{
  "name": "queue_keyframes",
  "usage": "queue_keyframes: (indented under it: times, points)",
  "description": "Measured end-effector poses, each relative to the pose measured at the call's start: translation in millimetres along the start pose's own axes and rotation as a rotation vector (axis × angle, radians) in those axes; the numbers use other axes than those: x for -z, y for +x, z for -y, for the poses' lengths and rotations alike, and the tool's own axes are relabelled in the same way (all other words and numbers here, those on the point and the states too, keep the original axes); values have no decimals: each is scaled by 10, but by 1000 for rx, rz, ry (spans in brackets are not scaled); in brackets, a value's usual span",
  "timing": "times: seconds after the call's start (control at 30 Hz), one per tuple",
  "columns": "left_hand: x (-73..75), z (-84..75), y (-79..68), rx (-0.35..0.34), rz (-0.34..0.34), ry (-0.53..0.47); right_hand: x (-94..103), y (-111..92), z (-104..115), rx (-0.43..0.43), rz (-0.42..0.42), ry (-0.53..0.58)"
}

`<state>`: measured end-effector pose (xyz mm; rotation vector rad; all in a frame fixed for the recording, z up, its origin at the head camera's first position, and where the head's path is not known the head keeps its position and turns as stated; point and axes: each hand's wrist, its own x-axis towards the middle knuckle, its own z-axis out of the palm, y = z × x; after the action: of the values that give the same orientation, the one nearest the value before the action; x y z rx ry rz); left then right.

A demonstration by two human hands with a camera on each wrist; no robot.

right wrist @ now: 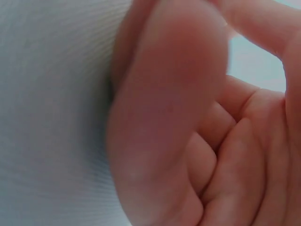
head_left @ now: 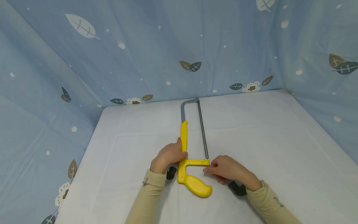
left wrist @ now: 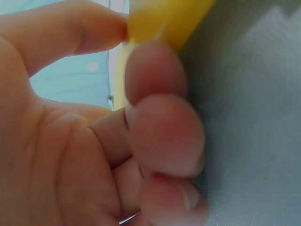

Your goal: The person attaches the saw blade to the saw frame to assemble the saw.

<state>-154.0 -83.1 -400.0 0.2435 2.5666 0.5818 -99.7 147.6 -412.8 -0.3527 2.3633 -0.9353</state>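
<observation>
Cloth backdrop (head_left: 50, 74), blue w/ leaf & flower prints, from far L round the back to far R. White-topped table (head_left: 131, 143) below, faintly creased. L of ctr, L sleeve (head_left: 146, 197), beige, w/ small dark print nr cuff, and L black wrist piece (head_left: 171, 173) just beside yellow frame.

Grips hacksaw (head_left: 183, 132) by that frame w/ L hand (head_left: 169, 155), digits part curled about it; up against yellow too in L wrist view. Hacksaw approx mid-table, lying pointed away from body: grey bow end farthest off, nr back edge; yellow handle (head_left: 198, 186) nearest, angled to R; blade (head_left: 203, 133) along R side, down to yellow cross-arm (head_left: 197, 162).

Just R of cross-arm, R hand (head_left: 227, 168), fingers curled in, thumb tip out to L at blade's near end. Can't tell if pinching end fitting or only touching: too small in head view, hidden in R wrist view. Farther R, R black wrist piece (head_left: 237, 189) nr wrist, then R sleeve (head_left: 272, 203), also beige w/ print.
</observation>
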Motion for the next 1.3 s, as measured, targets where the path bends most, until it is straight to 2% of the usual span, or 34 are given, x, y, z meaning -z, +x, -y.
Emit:
queue_keyframes:
  times: [0.17, 0.33, 0.57, 0.73, 0.93, 1.17, 1.3]
  points:
    - [-12, -32, -2, 15, -25, 49, 1, -12, 18, 29, 0, -34]
    - [-22, -47, 4, 25, -42, 80, 18, -8, -9, 51, 27, 11]
    - [-23, -52, 6, 21, -51, 75, 52, -6, -38, 97, 70, 95]
    - [-21, -68, -4, 25, -51, 77, 80, -15, -62, 109, 99, 109]
    - [-49, -76, 7, 13, -58, 70, 118, -34, -95, 115, 85, 124]
    - [-58, -66, 9, 12, -64, 81, 111, -17, -111, 68, 66, 134]
    - [-49, -68, 6, 11, -58, 83, 118, -15, -123, 90, 71, 135]
